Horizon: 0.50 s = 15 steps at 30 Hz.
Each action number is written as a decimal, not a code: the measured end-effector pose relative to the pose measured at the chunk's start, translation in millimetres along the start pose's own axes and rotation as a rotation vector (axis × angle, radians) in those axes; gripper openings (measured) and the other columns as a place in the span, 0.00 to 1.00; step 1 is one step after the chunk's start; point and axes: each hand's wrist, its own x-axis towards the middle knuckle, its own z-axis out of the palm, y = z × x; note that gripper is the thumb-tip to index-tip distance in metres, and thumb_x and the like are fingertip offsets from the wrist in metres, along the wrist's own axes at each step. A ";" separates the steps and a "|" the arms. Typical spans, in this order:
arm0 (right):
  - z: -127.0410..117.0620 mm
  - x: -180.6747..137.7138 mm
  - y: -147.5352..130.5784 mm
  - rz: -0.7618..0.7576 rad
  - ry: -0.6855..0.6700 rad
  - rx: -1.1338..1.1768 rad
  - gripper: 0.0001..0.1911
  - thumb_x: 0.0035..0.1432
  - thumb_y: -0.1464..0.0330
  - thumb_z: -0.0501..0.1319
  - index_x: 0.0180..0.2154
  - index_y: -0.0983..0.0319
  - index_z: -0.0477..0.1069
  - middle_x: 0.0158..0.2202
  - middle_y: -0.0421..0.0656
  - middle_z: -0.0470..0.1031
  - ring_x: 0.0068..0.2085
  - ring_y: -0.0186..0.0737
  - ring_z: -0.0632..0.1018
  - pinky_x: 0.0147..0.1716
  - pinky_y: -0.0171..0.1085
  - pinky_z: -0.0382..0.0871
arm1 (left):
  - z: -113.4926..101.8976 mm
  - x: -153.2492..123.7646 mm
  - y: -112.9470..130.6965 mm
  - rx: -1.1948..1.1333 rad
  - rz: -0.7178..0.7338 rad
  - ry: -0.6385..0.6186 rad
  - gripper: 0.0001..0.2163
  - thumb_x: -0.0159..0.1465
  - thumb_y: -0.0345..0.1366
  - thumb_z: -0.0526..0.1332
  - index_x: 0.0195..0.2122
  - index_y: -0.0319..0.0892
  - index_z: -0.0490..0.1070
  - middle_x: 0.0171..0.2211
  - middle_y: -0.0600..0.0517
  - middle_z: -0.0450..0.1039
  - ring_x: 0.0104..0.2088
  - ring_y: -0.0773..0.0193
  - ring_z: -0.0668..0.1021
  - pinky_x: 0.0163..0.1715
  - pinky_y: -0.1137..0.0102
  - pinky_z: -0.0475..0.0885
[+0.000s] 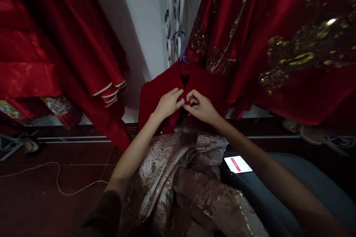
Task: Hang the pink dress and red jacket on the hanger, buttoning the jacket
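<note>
A dark red garment (155, 96) hangs in front of me on a purple hanger (184, 50). Its front edges meet at the middle, below the neck opening. My left hand (170, 103) pinches the cloth at that front edge. Close beside it, my right hand (200, 106) is curled, with thumb and fingertips closed on the red front edge. Whether a button or another fastener sits between the fingers is too small and dark to tell. Just below the hands lies a shiny pinkish-gold patterned cloth (164, 163), bunched up.
Red garments (83, 37) hang at the left, and a red one with gold sequins (292, 55) hangs at the right. A lit phone (237, 164) rests by a grey seat (300, 177). A white cable (59, 185) runs across the tiled floor.
</note>
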 end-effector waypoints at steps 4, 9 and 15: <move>8.5 8.1 24.8 0.103 0.012 0.186 0.11 0.46 0.68 0.62 0.34 0.61 0.63 0.35 0.40 0.68 0.32 0.31 0.72 0.30 0.31 0.68 | -19.3 4.4 -16.9 -0.141 -0.064 -0.167 0.09 0.57 0.35 0.60 0.39 0.41 0.64 0.29 0.53 0.69 0.28 0.66 0.73 0.30 0.73 0.65; -8.8 3.7 28.5 0.218 -0.079 0.376 0.20 0.45 0.65 0.66 0.42 0.62 0.68 0.38 0.43 0.73 0.39 0.35 0.75 0.45 0.39 0.69 | -21.4 4.7 -14.7 -0.229 -0.123 -0.069 0.08 0.55 0.33 0.62 0.36 0.41 0.66 0.30 0.51 0.72 0.30 0.65 0.74 0.32 0.71 0.67; -34.5 3.7 29.9 0.288 -0.184 0.336 0.21 0.45 0.60 0.67 0.41 0.63 0.72 0.36 0.44 0.77 0.40 0.39 0.77 0.47 0.42 0.69 | 25.2 -3.0 2.9 -0.493 -0.333 0.292 0.08 0.54 0.27 0.62 0.34 0.41 0.67 0.30 0.52 0.74 0.31 0.67 0.77 0.35 0.73 0.71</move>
